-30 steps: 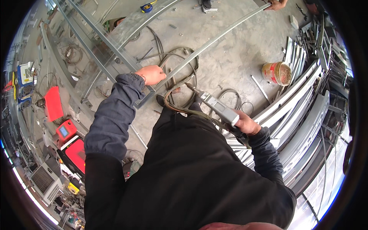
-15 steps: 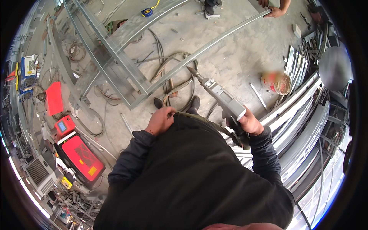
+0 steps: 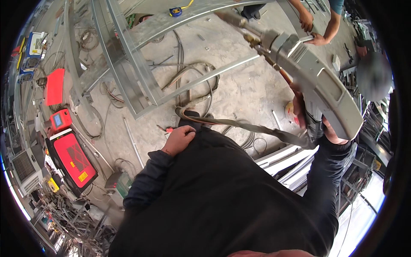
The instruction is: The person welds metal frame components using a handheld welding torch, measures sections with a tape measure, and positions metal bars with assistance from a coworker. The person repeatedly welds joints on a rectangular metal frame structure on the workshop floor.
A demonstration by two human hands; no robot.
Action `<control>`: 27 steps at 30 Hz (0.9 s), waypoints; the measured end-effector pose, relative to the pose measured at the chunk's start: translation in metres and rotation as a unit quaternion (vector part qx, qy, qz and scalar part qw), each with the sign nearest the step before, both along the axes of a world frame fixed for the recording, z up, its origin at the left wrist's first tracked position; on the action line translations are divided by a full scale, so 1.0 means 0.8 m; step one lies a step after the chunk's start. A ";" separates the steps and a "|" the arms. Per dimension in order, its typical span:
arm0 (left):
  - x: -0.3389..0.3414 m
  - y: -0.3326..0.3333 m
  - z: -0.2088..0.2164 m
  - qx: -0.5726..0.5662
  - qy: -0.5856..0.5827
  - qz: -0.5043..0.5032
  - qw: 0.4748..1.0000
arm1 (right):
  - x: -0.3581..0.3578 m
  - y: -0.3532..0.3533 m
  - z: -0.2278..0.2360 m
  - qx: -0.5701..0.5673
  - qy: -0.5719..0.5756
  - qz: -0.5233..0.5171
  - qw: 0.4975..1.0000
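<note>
My right hand [image 3: 330, 129] grips a grey handheld welding gun [image 3: 319, 73], raised at the right with its nozzle toward the upper left. The gun has brass fittings near its front, and a sleeved cable [image 3: 257, 127] sags from its handle across my front. My left hand [image 3: 179, 140] rests against my dark clothing, fingers curled and their tips hidden. Ahead lies a galvanized steel frame [image 3: 143, 96]. A thin metal bar [image 3: 222, 69] runs from its near corner toward another person's hand [image 3: 317, 39], passing behind the gun.
A blue tape measure [image 3: 175, 12] rests on the frame. Cables [image 3: 199, 70] coil on the floor ahead of my feet. To the left stand a red machine [image 3: 75, 158] and a red box with a screen [image 3: 61, 121]. Metal profiles [image 3: 287, 165] are stacked at the right.
My right hand has lifted the welding gun up and to the right, closer to my head. Its cable now stretches across my front. My left hand has moved slightly down.
</note>
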State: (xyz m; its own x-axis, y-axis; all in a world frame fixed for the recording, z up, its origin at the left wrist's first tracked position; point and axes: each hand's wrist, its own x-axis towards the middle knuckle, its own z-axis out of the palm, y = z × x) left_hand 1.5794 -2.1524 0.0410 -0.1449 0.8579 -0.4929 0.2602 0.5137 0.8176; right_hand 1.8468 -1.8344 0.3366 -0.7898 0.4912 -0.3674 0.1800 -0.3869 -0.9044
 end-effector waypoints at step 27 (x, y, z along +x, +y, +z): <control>0.004 0.305 -0.091 -0.059 0.356 0.123 0.925 | -0.207 0.124 -0.083 -0.006 -0.111 0.454 0.884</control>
